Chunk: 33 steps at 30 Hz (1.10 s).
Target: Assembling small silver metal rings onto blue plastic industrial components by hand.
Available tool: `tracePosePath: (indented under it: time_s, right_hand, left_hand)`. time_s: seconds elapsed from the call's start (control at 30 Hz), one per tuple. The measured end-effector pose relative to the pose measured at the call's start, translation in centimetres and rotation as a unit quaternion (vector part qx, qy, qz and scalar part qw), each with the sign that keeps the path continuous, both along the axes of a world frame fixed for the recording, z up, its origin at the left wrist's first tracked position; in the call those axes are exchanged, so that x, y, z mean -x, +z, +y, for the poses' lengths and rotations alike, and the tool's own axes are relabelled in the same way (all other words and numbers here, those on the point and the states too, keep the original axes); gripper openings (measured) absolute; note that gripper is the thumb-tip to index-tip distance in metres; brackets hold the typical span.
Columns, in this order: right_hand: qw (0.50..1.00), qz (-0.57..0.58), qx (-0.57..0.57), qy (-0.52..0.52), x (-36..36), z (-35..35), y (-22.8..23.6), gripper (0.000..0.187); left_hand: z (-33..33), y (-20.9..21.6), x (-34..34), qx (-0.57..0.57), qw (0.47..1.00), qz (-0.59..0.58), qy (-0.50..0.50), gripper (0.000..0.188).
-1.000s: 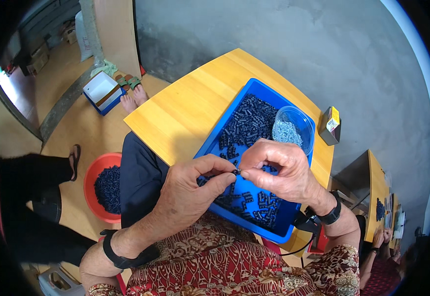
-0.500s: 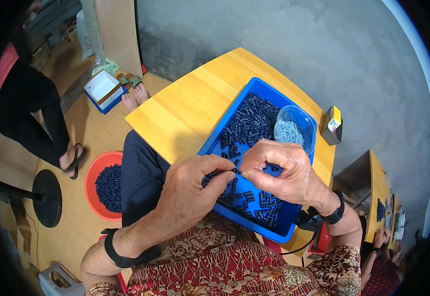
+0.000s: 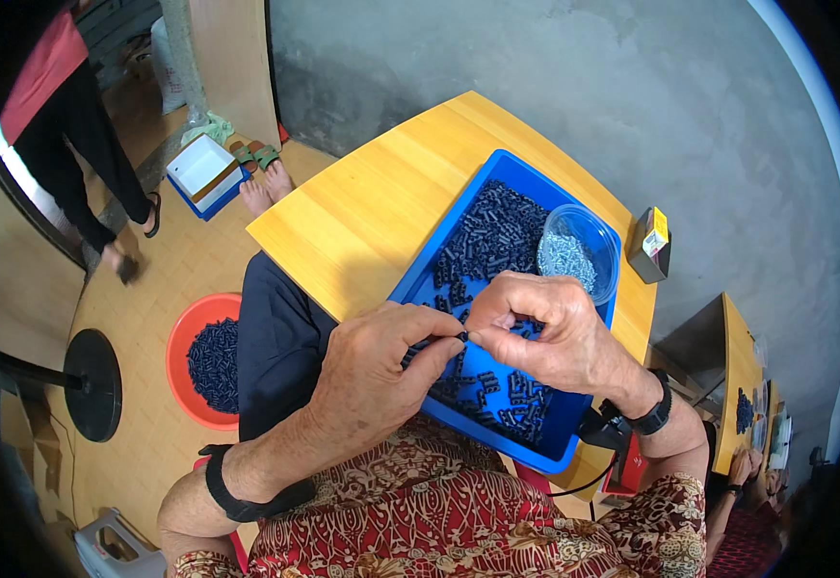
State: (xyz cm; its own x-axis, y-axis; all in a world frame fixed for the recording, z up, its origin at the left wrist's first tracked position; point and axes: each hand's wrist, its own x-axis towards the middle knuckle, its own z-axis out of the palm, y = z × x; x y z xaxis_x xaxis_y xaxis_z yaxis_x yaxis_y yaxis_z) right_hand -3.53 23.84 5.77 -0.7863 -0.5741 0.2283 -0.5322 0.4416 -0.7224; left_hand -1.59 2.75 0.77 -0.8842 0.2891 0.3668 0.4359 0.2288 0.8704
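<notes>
Over the blue tray [image 3: 478, 360], my two hands meet at the fingertips. Thumb and forefinger of my left hand [image 3: 367, 361] pinch a small black plastic piece [image 3: 462, 336]. My right hand [image 3: 563, 332] is closed in a pinch against that piece's right side; whatever it holds is too small and covered to make out. Many short black plastic pieces [image 3: 492, 231] are heaped at the tray's far end, with looser ones at its near end. A round clear tub [image 3: 614, 258] of small silvery metal parts [image 3: 564, 260] sits in the tray, just beyond my right hand.
The tray rests on a yellow wooden table [image 3: 362, 202] by a grey wall. A small dark box [image 3: 648, 255] stands right of the tray. On the floor at left are a red basin [image 3: 175, 356] of black pieces and a round black base [image 3: 92, 385]. Someone walks at far left.
My hands stay nearly in place, fingertips still together over the tray. At far left, the person in dark trousers has stepped farther away.
</notes>
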Motion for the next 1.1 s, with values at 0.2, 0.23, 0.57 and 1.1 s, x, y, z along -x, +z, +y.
tracePosePath:
  time_s: [0.2,0.23,0.57,1.1]
  right_hand:
    - [0.999,0.044,-0.009,0.007,-0.13,-0.04,-0.08,0.004]
    - [0.999,0.045,-0.007,0.006,-0.15,-0.07,-0.06,0.004]
    - [0.999,0.04,0.002,0.013,-0.24,-0.23,-0.52,0.004]
    - [1.0,-0.006,0.022,-0.014,-0.74,-0.45,-0.61,0.004]
  left_hand:
    - [0.01,0.03,-0.03,-0.006,1.0,-0.008,0.003,0.013]
    - [-0.04,0.07,-0.02,-0.006,1.0,-0.008,0.004,0.013]
    - [-0.18,-0.35,0.05,0.004,1.0,-0.019,0.004,0.014]
    - [-0.38,-0.25,-0.09,0.006,1.0,-0.011,0.005,0.015]
